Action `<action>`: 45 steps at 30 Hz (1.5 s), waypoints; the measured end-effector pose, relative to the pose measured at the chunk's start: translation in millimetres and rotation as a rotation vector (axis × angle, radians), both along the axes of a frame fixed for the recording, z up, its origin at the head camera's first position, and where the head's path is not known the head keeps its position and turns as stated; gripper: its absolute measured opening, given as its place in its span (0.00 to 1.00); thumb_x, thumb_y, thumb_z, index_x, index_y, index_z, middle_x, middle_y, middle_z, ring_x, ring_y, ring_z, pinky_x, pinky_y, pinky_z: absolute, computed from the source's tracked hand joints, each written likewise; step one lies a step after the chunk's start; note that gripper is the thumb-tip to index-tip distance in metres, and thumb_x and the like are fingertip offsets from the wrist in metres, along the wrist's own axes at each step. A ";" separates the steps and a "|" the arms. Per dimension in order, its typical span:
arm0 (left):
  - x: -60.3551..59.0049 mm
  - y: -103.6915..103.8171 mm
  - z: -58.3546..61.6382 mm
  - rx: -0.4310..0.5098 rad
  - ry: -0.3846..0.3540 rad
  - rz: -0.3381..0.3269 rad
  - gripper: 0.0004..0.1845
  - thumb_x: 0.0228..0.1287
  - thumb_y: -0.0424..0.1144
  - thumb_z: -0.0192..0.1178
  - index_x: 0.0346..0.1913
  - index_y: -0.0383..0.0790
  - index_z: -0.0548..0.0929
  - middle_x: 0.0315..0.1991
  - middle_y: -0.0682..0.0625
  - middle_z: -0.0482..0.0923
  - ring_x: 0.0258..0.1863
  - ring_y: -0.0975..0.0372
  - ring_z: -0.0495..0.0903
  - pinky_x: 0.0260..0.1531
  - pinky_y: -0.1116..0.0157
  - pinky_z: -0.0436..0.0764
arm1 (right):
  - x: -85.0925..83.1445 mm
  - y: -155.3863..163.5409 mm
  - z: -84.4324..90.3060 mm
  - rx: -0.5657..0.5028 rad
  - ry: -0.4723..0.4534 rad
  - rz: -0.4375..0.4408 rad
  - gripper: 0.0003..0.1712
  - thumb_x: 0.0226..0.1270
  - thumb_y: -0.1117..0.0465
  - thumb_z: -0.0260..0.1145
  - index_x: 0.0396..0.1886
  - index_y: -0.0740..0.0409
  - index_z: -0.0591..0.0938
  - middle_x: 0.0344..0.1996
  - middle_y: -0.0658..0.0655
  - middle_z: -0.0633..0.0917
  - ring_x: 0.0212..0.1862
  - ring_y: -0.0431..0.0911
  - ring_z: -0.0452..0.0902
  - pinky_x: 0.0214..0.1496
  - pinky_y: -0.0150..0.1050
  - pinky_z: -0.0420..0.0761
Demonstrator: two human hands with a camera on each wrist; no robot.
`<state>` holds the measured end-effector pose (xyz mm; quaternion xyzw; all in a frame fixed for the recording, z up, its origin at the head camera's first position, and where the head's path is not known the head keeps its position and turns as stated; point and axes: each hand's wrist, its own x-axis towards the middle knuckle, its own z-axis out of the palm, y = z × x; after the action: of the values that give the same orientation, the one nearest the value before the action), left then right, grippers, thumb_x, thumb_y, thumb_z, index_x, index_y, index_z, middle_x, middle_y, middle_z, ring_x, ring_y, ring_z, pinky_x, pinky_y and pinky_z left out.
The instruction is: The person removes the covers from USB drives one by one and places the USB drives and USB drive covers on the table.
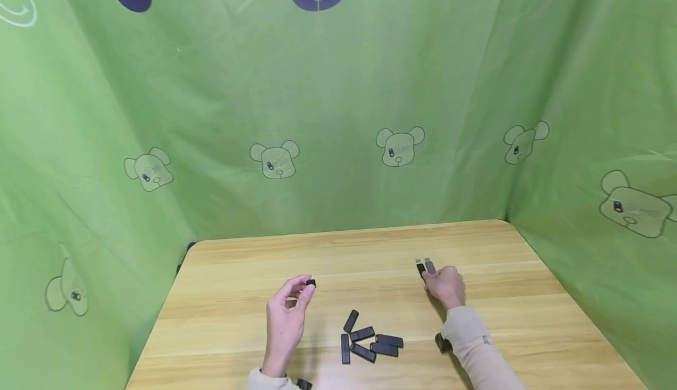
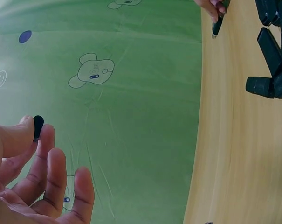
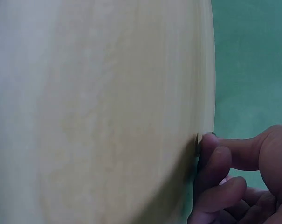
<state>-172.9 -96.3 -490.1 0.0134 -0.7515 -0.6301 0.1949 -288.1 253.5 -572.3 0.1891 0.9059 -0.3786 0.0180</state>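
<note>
My left hand (image 1: 284,322) is raised over the left half of the table, pinching a small black cap (image 1: 311,283) between thumb and forefinger. In the left wrist view the same cap shows a rounded end, and the other fingers are spread. My right hand (image 1: 446,287) is low over the right side of the table. Its thumb and fingers grip a black USB stick (image 1: 421,268) whose silvery plug points to the far edge. Right beside that stick lies a grey one (image 1: 431,266) with a similar plug. The right wrist view leaves most of the held stick hidden behind fingers.
Several black capped sticks (image 1: 362,334) lie in a loose cluster at the table's front middle. Wrist camera parts (image 1: 443,343) show by the right sleeve. Green printed cloth (image 1: 338,190) hangs behind and beside the wooden table (image 1: 238,343).
</note>
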 end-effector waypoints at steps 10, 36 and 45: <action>-1.3 -1.6 -2.1 -0.050 -0.024 0.011 0.10 0.64 0.39 0.69 0.47 0.42 0.88 0.35 0.47 0.88 0.33 0.70 0.77 0.36 0.72 0.77 | 1.0 -0.2 2.2 0.001 -0.013 0.016 0.20 0.72 0.51 0.62 0.24 0.59 0.86 0.24 0.58 0.90 0.29 0.51 0.80 0.27 0.38 0.69; -71.9 -45.0 -22.8 -0.363 0.051 0.048 0.09 0.53 0.38 0.77 0.37 0.40 0.91 0.51 0.40 0.81 0.54 0.51 0.67 0.51 0.57 0.65 | 28.4 -29.7 54.4 -0.122 0.144 0.139 0.28 0.78 0.47 0.58 0.26 0.63 0.86 0.39 0.65 0.91 0.35 0.48 0.87 0.31 0.35 0.77; -105.6 -47.6 -54.6 -0.539 -0.052 -0.013 0.09 0.52 0.40 0.77 0.36 0.41 0.92 0.45 0.41 0.84 0.49 0.49 0.71 0.49 0.55 0.67 | 46.1 -55.2 85.6 -0.215 0.190 0.223 0.24 0.77 0.48 0.61 0.30 0.63 0.86 0.30 0.61 0.89 0.23 0.43 0.78 0.21 0.33 0.73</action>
<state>-278.4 -143.9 -544.7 -0.0278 -0.8970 -0.4079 0.1680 -242.0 198.3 -486.7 0.0478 0.8731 -0.4852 -0.0058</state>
